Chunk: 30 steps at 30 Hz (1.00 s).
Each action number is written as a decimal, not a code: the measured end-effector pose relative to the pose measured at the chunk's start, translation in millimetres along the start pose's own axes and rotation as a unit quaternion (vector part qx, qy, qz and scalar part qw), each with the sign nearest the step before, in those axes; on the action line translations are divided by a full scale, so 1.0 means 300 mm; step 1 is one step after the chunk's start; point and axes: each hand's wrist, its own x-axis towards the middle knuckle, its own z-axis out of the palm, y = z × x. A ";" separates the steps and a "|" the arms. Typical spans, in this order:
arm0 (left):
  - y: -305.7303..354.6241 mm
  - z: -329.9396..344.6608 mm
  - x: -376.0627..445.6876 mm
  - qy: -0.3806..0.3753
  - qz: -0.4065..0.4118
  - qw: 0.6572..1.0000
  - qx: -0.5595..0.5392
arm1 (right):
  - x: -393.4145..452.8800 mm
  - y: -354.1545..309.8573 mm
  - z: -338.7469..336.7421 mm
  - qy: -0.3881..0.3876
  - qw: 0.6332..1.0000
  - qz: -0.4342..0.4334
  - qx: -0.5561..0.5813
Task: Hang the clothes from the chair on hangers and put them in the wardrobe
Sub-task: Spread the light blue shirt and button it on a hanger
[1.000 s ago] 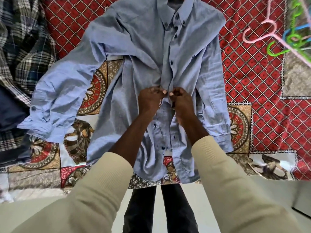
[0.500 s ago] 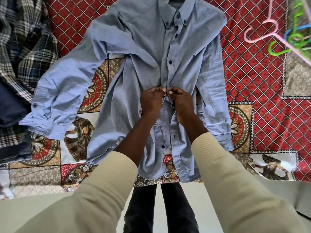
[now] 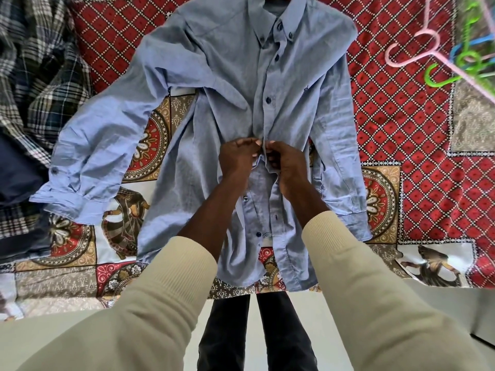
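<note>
A light blue long-sleeved shirt lies spread face up on a patterned bedspread, collar away from me. Its upper buttons are done up; the lower front hangs apart. My left hand and my right hand meet at the shirt's front placket, halfway down. Both pinch the two fabric edges together with curled fingers. What lies between the fingertips is hidden. A pink hanger lies at the top right with a green hanger and a blue hanger.
The red and tan bedspread covers the bed. A plaid shirt and dark blue clothing are piled at the left. The bed's near edge runs across the bottom, with my legs and pale floor below.
Both hands stay at the same spot on the placket, with only slight finger movement. The view has shifted a little.
</note>
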 end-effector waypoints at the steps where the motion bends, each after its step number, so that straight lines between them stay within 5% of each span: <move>1: 0.006 -0.001 0.000 -0.005 -0.007 1.000 -0.003 | 0.002 0.003 0.003 0.006 1.000 -0.008 -0.012; 17: 0.036 -0.016 -0.004 -0.054 -0.015 0.998 -0.007 | 0.001 0.043 0.030 0.044 0.961 -0.194 -0.193; 30: 0.015 -0.017 -0.005 -0.027 0.008 1.000 0.009 | 0.033 0.014 -0.004 -0.046 0.952 -0.175 -0.247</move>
